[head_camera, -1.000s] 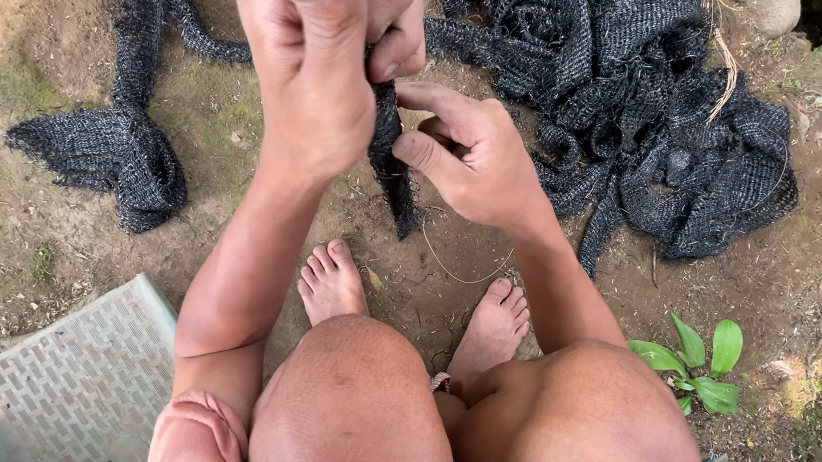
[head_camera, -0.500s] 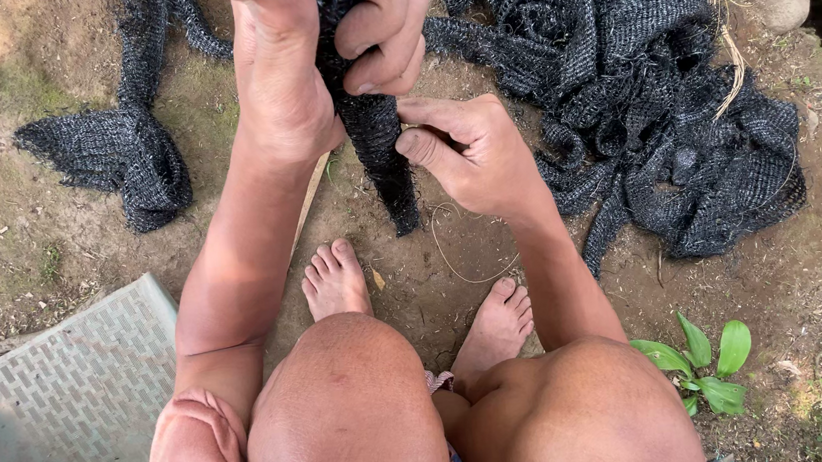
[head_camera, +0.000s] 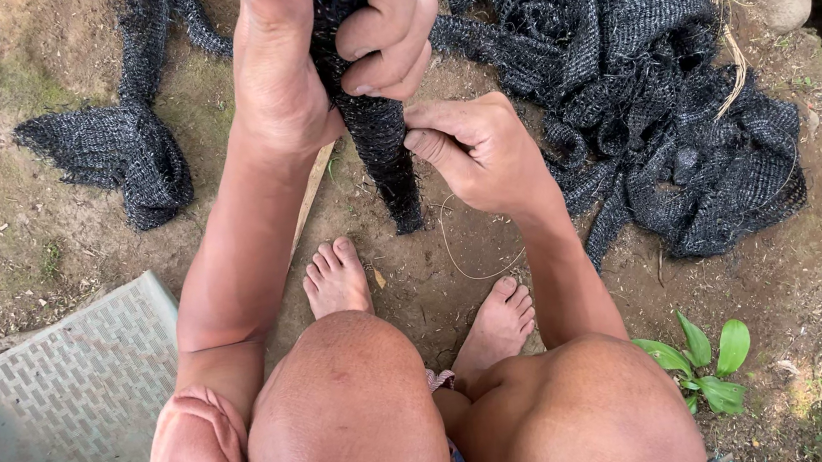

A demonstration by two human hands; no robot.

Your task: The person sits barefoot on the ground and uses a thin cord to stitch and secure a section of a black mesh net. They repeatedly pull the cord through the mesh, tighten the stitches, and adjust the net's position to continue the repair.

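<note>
While the left hand (head_camera: pixel 314 59) grips the net (head_camera: pixel 377 134) strip clenched above, the right hand (head_camera: pixel 479 149) pinches its edge just below those fingers; keep it taut and work close to the pinch.

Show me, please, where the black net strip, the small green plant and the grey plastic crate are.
black net strip (head_camera: pixel 385 153): head view, on the hanging part below the hands.
small green plant (head_camera: pixel 711 368): head view, on its leaves.
grey plastic crate (head_camera: pixel 65 395): head view, on its perforated face.
</note>
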